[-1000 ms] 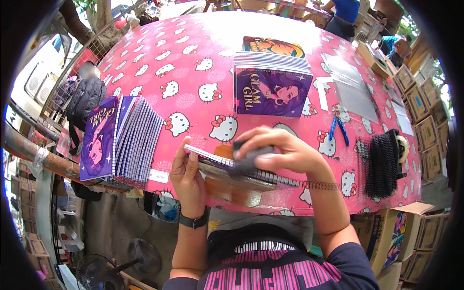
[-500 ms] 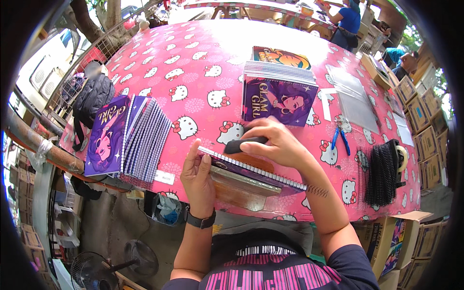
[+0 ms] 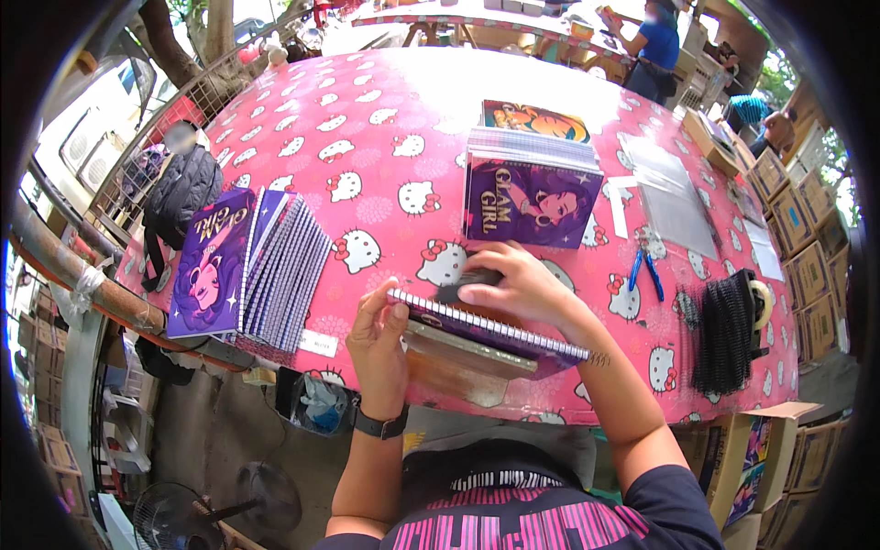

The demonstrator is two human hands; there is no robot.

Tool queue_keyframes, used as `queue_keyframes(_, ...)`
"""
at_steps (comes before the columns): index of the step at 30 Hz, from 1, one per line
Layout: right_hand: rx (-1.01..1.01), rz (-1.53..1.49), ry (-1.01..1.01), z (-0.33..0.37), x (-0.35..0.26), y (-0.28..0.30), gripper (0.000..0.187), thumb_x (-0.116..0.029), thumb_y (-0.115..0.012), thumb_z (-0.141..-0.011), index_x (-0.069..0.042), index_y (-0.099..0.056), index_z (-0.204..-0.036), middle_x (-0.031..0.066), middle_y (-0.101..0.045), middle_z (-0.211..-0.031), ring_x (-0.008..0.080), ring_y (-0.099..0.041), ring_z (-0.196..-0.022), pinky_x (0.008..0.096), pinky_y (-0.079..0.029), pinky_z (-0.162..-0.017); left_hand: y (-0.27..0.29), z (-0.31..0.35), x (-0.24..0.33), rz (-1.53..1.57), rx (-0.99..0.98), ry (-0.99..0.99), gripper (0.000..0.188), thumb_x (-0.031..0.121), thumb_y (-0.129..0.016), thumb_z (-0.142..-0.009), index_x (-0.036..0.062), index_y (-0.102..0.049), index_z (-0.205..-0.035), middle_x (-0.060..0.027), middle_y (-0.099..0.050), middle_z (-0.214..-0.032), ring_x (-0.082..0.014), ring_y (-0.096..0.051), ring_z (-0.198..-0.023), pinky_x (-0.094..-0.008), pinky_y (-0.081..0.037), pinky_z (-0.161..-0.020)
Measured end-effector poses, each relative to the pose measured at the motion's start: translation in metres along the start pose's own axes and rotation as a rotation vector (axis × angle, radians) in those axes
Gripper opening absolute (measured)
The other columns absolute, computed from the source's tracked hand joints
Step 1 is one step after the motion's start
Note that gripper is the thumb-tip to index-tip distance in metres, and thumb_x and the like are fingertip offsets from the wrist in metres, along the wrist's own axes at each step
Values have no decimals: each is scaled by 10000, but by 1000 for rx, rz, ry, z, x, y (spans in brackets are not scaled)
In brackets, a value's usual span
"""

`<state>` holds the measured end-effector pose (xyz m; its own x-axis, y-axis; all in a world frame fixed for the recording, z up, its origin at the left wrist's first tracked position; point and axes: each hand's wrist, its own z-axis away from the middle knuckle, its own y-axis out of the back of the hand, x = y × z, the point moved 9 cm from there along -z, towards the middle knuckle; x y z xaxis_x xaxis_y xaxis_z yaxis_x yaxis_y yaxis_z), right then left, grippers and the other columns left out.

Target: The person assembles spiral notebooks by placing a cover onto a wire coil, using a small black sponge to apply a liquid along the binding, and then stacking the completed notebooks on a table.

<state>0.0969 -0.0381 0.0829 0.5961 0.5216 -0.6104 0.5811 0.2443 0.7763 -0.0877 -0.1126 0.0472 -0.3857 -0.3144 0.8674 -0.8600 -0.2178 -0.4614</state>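
My left hand (image 3: 378, 344) pinches the left end of a purple spiral notebook (image 3: 550, 353), its bound edge turned up. A wire coil runs through that edge, and a loose coil tail (image 3: 600, 357) sticks out at the right end by my forearm. In my right hand (image 3: 521, 289) is a dark, block-like object (image 3: 463, 286), held close behind the coil near its left end. Motion blurs it, so its kind is unclear. Below the notebook, at the table edge, lies a worn wooden board (image 3: 458, 374) with a metallic-looking strip.
Purple notebooks stand stacked at left (image 3: 206, 275) and ahead (image 3: 532, 206). To the right lie blue pens (image 3: 635, 270), clear plastic sheets (image 3: 674, 202), black coils (image 3: 715, 335) and a tape roll (image 3: 763, 302). A backpack (image 3: 183, 188) sits at the left edge; a person (image 3: 655, 46) is farther off.
My right hand and the dark object have shifted slightly right along the coil. My left hand keeps its pinch on the notebook. The whole view has shifted slightly.
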Motion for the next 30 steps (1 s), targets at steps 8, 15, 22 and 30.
queue_keyframes(8, 218, -121, 156, 72, -75, 95, 402, -142, -738, -778, -38, -610, -1144, 127, -633, -1139, 292, -603, -1027, 366, -467, -901, -74, 12, 72, -436, -280, -399, 290, 33, -758, -751, 41, -680, -1030, -32, -616, -956, -137, -559, -903, -274, -444, -788)
queue_keyframes(15, 418, -275, 312, 86, -121, 103, 248, -131, -746, -757, -65, -659, -979, 67, -625, -862, 245, -577, -787, 339, -478, -704, -124, 37, 83, -201, -456, -458, 317, 8, -765, -745, 35, -578, -999, -66, -636, -932, -167, -580, -898, -307, -484, -783)
queue_keyframes(22, 413, -40, 439, 94, -140, 105, 247, -61, -722, -749, -57, -681, -992, 60, -629, -764, 217, -558, -647, 316, -467, -594, -120, 46, 84, -208, -445, -494, 383, -5, -773, -738, 77, -542, -1032, -52, -629, -959, -160, -583, -934, -284, -490, -775)
queue_keyframes(30, 521, 40, 323, 92, -134, 108, 456, -114, -737, -764, -26, -592, -1188, 143, -629, -1117, 266, -601, -980, 388, -485, -833, -112, 32, 89, -814, -361, -566, 256, 116, -664, -861, 49, -548, -1080, -124, -620, -928, -250, -628, -841, -355, -488, -707)
